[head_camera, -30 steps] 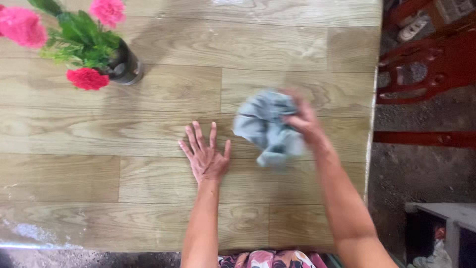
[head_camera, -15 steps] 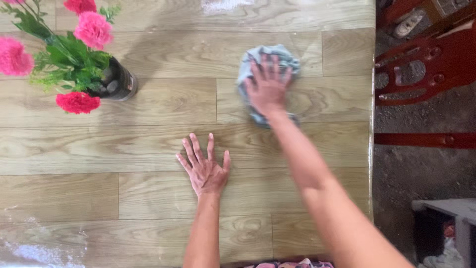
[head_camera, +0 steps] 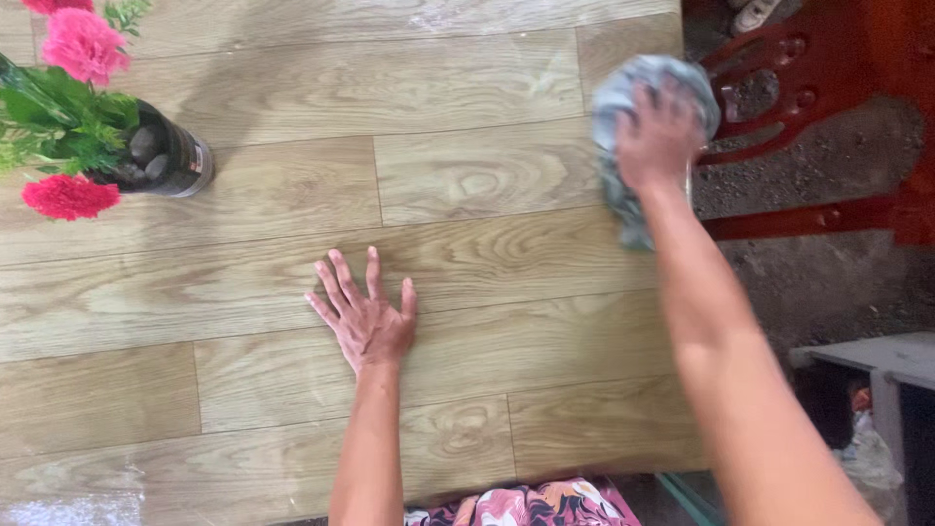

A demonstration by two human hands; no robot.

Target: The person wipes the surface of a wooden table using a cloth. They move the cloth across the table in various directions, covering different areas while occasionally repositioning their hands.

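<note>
**Cloth pressed at the far right edge of the surface**

While the left hand (head_camera: 365, 321) lay flat near the middle of the surface (head_camera: 467, 175), fingers spread and holding nothing, the right hand (head_camera: 657, 131) pressed down on a crumpled grey-blue cloth (head_camera: 623, 97) at the far right edge, fingers splayed over the bunched fabric. Wiping there would go best with an even palm, the rag kept from slipping off the edge. Wood-grain planks looked smooth and faintly glossy; the cloth was soft and wrinkled. A dark round vase (head_camera: 166, 156) of pink and red flowers (head_camera: 73, 107) stood by the far left edge. A red carved chair (head_camera: 818, 88) was beyond the right edge.
</note>
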